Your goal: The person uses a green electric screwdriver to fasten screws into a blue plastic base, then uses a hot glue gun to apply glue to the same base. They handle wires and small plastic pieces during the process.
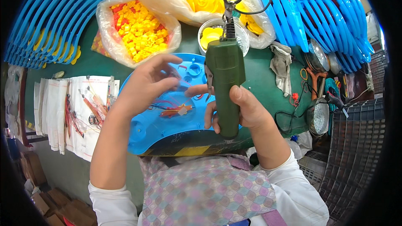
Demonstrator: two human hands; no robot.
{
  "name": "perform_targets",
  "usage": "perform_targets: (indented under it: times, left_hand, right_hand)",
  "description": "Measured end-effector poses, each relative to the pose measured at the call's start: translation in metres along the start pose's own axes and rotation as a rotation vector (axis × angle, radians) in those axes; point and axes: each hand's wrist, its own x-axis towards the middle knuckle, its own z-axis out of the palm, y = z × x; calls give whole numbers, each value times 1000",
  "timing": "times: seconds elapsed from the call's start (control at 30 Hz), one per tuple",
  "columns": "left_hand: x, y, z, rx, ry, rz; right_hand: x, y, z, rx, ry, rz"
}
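Observation:
My right hand is wrapped around the lower body of a dark green electric screwdriver, which hangs upright from a hook. Its index finger reaches left past the tool's lever. A curved blue plastic panel lies under both hands at the table's front edge. Over the panel's left part, my left hand is held with thumb and fingers apart, and nothing shows between them. Thin coloured wires and an orange part with a small whitish piece sit inside the panel. The screwdriver covers the panel's right part.
Behind the panel stand a bag of small yellow and red parts and a white tub with a yellow piece. Blue frames stack far left, blue panels far right. Wire bundles lie left; a grey crate stands right.

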Motion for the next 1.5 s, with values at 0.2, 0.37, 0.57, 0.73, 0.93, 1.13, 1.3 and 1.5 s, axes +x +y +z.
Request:
perform_targets:
  times: [0.2, 0.37, 0.57, 0.73, 0.93, 1.13, 1.3, 1.5]
  left_hand:
    - [22, -24, 11, 60, 124, 70]
    - [39, -32, 40, 664, 155, 386]
    - [39, -19, 49, 523, 141, 22]
    - [41, -35, 41, 781, 168, 465]
    - [41, -36, 42, 878, 129, 525]
    - [38, -38, 54, 1032, 134, 674]
    - [38, -40, 57, 1114, 155, 687]
    - [29, -16, 65, 1096, 168, 572]
  right_hand:
    - [-7, -6, -5, -71, 28, -14]
    - [-16, -14, -13, -59, 129, -69]
    - [-27, -16, -25, -70, 191, -114]
    - [-28, -22, -31, -67, 181, -179]
    - [-37, -43, -39, -165, 121, -354]
    - [-33, -49, -54, 39, 311, -911]
    - [-48, -32, -79, -363, 510, -879]
    - [-43, -7, -96, -312, 591, -954]
